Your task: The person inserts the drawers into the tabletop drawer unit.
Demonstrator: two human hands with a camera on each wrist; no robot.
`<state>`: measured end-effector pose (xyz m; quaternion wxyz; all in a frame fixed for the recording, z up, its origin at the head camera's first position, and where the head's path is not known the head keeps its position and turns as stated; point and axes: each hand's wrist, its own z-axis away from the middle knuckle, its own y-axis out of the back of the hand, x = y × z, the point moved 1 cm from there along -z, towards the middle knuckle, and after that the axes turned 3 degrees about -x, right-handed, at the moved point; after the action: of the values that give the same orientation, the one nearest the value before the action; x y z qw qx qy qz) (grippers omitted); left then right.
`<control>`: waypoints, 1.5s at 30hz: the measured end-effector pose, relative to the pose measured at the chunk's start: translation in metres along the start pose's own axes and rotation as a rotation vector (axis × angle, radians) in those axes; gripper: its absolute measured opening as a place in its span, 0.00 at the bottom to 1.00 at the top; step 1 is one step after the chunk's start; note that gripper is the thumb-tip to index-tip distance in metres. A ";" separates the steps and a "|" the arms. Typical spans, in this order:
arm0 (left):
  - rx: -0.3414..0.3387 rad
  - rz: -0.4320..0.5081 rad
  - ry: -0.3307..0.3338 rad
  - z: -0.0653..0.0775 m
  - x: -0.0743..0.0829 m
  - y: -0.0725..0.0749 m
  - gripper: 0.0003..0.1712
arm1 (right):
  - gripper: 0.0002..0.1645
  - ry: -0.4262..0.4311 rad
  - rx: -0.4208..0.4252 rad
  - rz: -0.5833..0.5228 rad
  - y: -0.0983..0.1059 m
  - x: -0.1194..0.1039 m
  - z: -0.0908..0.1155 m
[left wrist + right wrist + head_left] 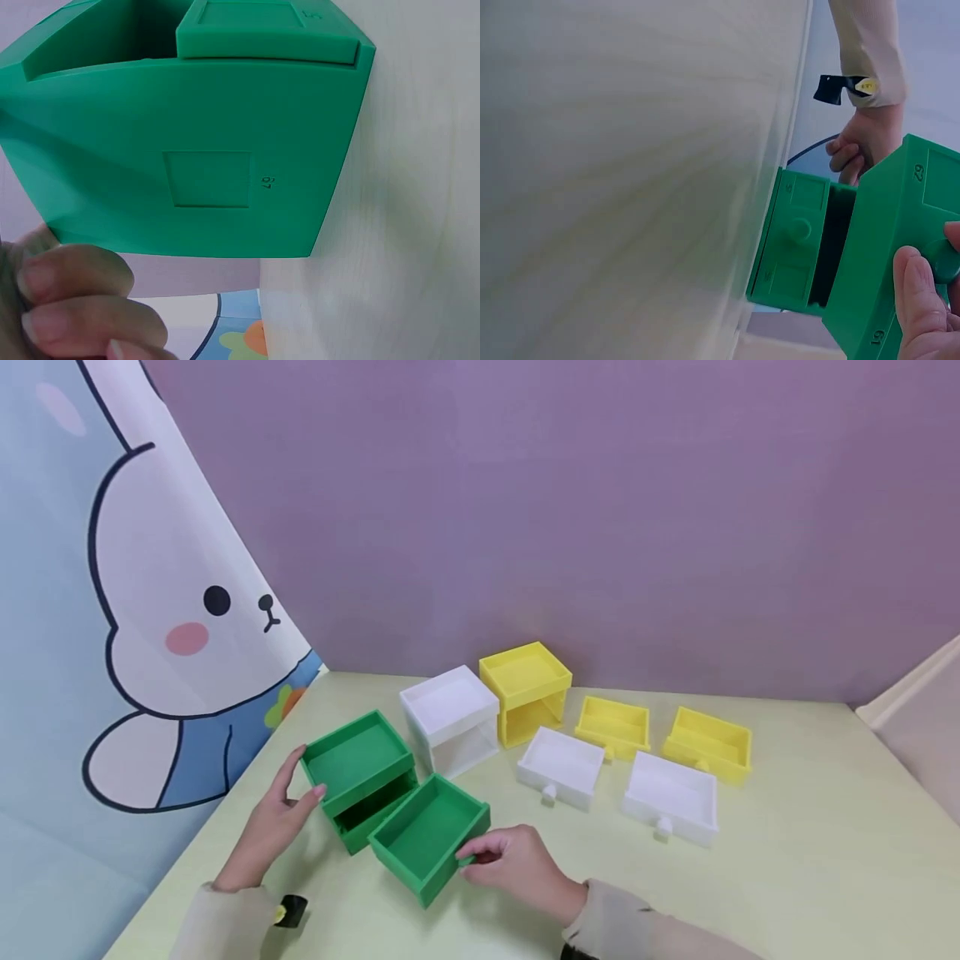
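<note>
Green drawer [431,835]: one, open side up, tilted, before the face of the green cabinet [358,756]. Whether it touches the cabinet or stands just apart cannot be told.

Right hand [521,868]: thumb and fingers pinched on the drawer's knob [943,261].

Left hand [268,827]: thumb and forefinger clamped about the left side of the green cabinet near its top, the other fingers curled. The hands are apart, cabinet and drawer between them.

Green cabinet: upright on the table [810,860]; lower drawer [780,259] in place, upper slot [371,802] vacant.

White cabinet [450,703]: one, beside the green, without drawers in its visible front. Yellow cabinet [525,670]: one, beside the white, likewise.

White drawers [562,762]: two, on the table, right of the cabinets. Yellow drawers [613,722]: two, behind the white ones.

Step in hand, by judgement: the upper green drawer at its slot; inward or outward travel is not certain from this instant. If inward, the next move calls for levelling the drawer, squaring its rear end to the upper slot and pushing by the knob, the left hand bracing the cabinet.
</note>
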<state>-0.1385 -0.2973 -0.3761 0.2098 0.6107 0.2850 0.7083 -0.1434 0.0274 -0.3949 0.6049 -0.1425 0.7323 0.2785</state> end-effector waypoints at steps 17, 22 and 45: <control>-0.001 0.009 -0.002 0.000 0.002 -0.001 0.45 | 0.08 -0.010 0.016 0.006 -0.022 -0.004 -0.024; 0.006 0.019 -0.010 0.001 0.004 -0.001 0.45 | 0.07 -0.003 0.026 0.018 -0.028 -0.007 -0.025; 0.013 0.025 -0.009 0.002 0.002 -0.002 0.44 | 0.11 -0.125 0.041 -0.203 -0.052 0.000 -0.038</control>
<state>-0.1366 -0.2942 -0.3759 0.1979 0.6189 0.2811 0.7063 -0.1459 -0.0368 -0.4027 0.6773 -0.1857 0.6805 0.2090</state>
